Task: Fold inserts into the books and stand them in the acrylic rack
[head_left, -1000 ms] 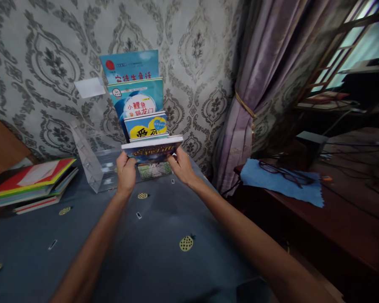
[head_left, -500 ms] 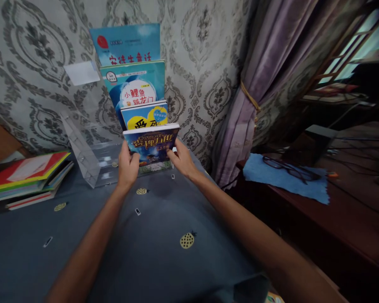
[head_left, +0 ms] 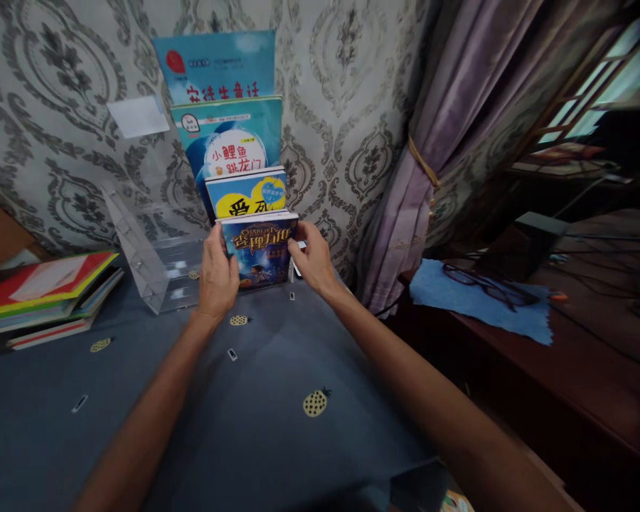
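Observation:
A dark blue book with gold lettering stands at the front of a tiered clear book rack. My left hand closes on its left edge, thumb towards the cover. On the opposite edge my right hand grips with thumb and bent fingers. Right behind it rises a yellow and blue book. Further back and higher come a teal book with a white circle and a tall blue book with red lettering. Their lower parts are hidden.
A stack of books and folders lies at the left on the dark blue tablecloth. Patterned wall and a tied purple curtain stand behind. Glasses rest on a blue cloth on the brown table at right.
The dark blue book has moved down and become more upright at the rack's front, with both hands still on its sides. The camera view has shifted slightly.

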Available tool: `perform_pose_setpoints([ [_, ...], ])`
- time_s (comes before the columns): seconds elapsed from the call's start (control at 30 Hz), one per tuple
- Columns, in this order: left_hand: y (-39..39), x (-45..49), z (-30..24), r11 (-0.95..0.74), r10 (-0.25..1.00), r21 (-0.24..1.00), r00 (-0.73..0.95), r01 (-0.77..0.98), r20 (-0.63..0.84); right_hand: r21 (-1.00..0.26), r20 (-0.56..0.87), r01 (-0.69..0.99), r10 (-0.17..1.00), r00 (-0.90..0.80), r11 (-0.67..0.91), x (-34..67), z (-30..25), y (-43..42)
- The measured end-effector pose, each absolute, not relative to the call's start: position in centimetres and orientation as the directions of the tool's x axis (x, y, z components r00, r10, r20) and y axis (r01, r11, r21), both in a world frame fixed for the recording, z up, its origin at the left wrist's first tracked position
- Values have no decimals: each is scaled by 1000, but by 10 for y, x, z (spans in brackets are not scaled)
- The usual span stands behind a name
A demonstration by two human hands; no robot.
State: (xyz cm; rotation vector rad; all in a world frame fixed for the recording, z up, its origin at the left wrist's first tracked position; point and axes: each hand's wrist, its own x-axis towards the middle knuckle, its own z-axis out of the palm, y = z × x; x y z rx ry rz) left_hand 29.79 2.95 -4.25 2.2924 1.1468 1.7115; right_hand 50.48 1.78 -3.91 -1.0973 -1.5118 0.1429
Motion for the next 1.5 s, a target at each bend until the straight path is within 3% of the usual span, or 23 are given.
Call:
perform_pose_setpoints([
  [0.37, 28, 301, -49, -580, 643, 447, 46, 681, 765, -678, 655, 531, 745, 123, 508, 504, -71, 22],
  [0.7, 26, 303, -49, -367, 744, 342, 53, 865, 666, -664, 613, 625, 777, 141, 411, 502, -81, 25],
  [1.5, 30, 301, -49, -347, 786, 339, 75, 874, 614, -715, 619, 562, 750, 233, 415, 493, -79, 30],
])
